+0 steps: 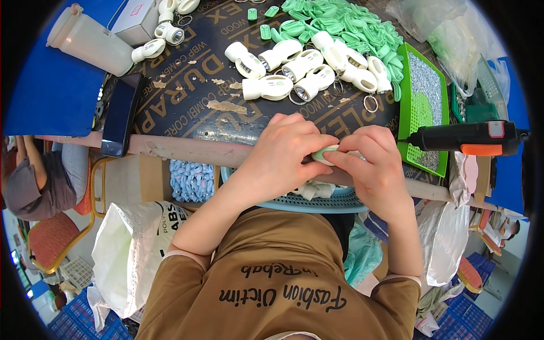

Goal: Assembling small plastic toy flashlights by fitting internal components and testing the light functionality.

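Just past the table's near edge, my left hand (pixel 285 154) and my right hand (pixel 371 165) meet over a small white-and-green flashlight piece (pixel 323 155). Thumb and fingers of both hands pinch it, so most of its shape is hidden. Beyond my hands, several white keychain flashlights (pixel 269 88) lie in a loose group on the dark table, some with metal rings. Behind them is a heap of small green plastic pieces (pixel 362 28). Below my hands sits a blue basket (pixel 289 204) with white parts in it.
A black electric screwdriver (pixel 470 137) lies across a green tray (pixel 401 102) of small metal screws on the right. To the left are a phone (pixel 122 113), a white container (pixel 90 42) and more flashlights (pixel 170 34). A box of blue parts (pixel 191 180) stands below the table edge.
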{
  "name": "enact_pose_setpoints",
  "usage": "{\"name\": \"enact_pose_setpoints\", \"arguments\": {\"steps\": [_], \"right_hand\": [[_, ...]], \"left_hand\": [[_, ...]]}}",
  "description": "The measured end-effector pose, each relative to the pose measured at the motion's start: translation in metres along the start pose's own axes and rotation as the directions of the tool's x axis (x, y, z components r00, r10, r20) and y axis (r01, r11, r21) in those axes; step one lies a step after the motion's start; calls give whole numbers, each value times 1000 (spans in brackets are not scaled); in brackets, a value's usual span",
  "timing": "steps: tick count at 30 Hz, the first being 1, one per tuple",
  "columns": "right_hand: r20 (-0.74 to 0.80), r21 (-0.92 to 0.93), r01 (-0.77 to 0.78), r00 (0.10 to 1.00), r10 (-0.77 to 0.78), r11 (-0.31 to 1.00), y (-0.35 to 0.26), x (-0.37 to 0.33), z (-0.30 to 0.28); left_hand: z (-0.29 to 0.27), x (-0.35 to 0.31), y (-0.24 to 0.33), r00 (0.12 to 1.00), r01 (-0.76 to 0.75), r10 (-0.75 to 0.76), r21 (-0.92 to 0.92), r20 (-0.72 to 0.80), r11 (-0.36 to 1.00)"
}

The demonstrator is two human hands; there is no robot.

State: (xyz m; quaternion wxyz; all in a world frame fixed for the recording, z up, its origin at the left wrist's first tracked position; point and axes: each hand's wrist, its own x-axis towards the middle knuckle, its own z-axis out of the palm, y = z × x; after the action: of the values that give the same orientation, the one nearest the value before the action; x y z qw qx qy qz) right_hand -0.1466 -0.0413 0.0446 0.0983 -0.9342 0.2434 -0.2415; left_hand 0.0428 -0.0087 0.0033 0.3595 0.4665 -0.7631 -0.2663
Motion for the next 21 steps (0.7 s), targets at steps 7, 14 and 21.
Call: {"name": "enact_pose_setpoints", "arguments": {"steps": [7, 14, 21], "right_hand": [[-43, 106, -85, 995, 90, 991, 1, -16, 12], [-701, 294, -30, 672, 238, 955, 3, -42, 9], [-718, 617, 60, 450, 531, 785, 54, -47, -61]], "left_hand": [[5, 3, 6, 987, -94, 92, -13, -129, 995], [8, -1, 7, 987, -141, 137, -41, -79, 989], [8, -3, 2, 965, -256, 256, 8, -51, 967]]}}
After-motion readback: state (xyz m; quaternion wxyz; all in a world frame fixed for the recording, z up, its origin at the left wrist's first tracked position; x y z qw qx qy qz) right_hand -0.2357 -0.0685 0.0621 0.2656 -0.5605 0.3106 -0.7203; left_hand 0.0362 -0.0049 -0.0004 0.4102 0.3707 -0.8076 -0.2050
